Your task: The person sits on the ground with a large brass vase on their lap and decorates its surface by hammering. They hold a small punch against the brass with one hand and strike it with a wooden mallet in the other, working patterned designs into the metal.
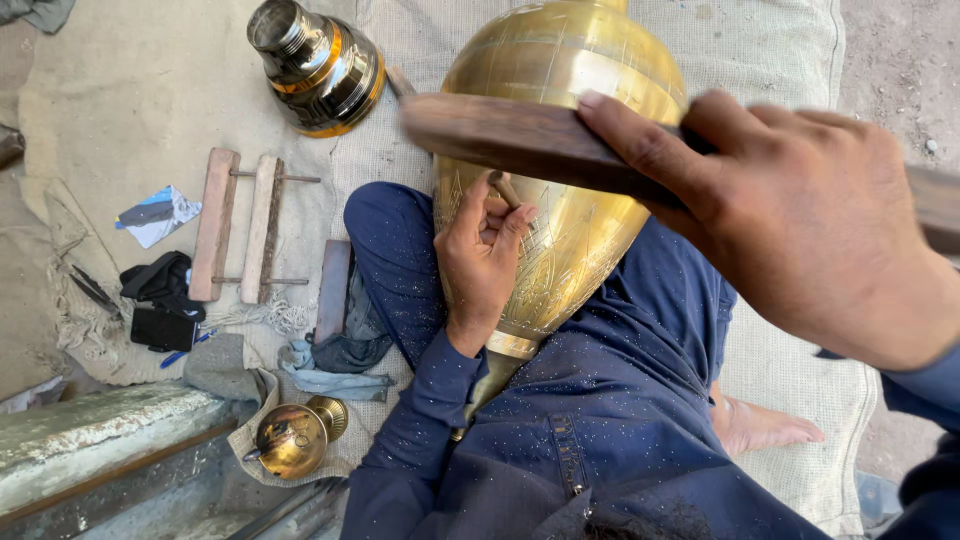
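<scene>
Brass dominates here — the large brass vase (pixel 560 170) lies tilted across your lap, its narrow neck pointing down toward your waist and its wide belly resting on your blue-trousered legs, which cradle it so the curved wall faces up for working. Its surface is polished gold, crossed by fine engraved bands and leaf-like line work. Beneath you spreads a coarse beige cloth (pixel 140 90), rough and dusty, which probably cushions the metal.

Your right hand (pixel 800 215) is clenched around a dark wooden mallet (pixel 520 135), a flat smooth bar raised just above the vase, blurred at its far end. Your left hand (pixel 482 255) rests on the vase's flank, fingers pinched around a small chisel (pixel 503 188) whose tip meets the engraved metal, held steep so the mallet can land on its head.

Well apart at the upper left stands a banded brass base piece (pixel 318 65). A wooden clamp frame (pixel 240 225) lies flat beside your knee, and a small round brass pot (pixel 293 438) sits near the stone ledge — dented, duller.
</scene>
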